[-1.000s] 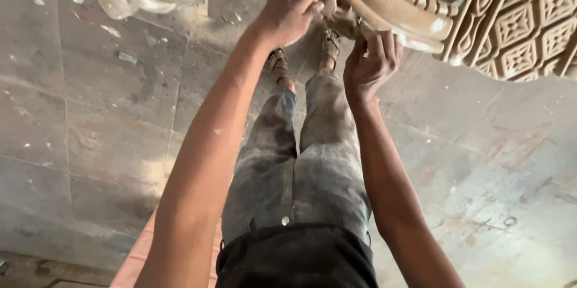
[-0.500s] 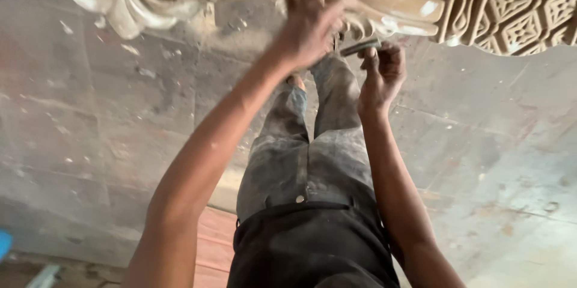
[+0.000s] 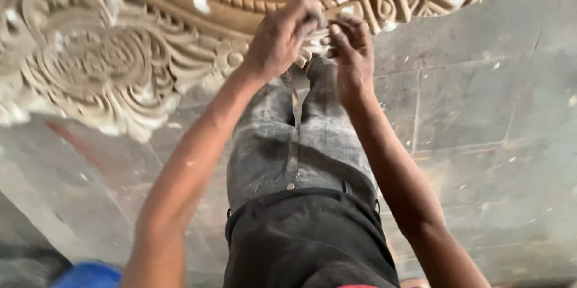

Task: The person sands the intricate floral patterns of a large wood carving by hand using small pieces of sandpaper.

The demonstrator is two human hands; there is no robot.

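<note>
1. the carved wooden panel [image 3: 108, 66], pale and dusty with scrollwork, stands just ahead of the person's legs on the grey stone floor [image 3: 481, 114].
2. left hand [image 3: 281, 39] is curled tight, pressed on the carved edge; what it grips is hidden.
3. right hand [image 3: 351, 48] has fingers bent, touching the same edge beside it; i cannot tell if it holds anything.

A woodcarving workshop. A large carved wooden panel [image 3: 108, 66], pale and unfinished, shows scrolling leaves, a round rosette, a rope-like border and geometric lattice blocks. It stands over a grey stone-slab floor [image 3: 481, 144] scattered with pale chips and dust. The worker's dust-streaked grey trousers [image 3: 294, 144] point to hands-on carving work.
</note>
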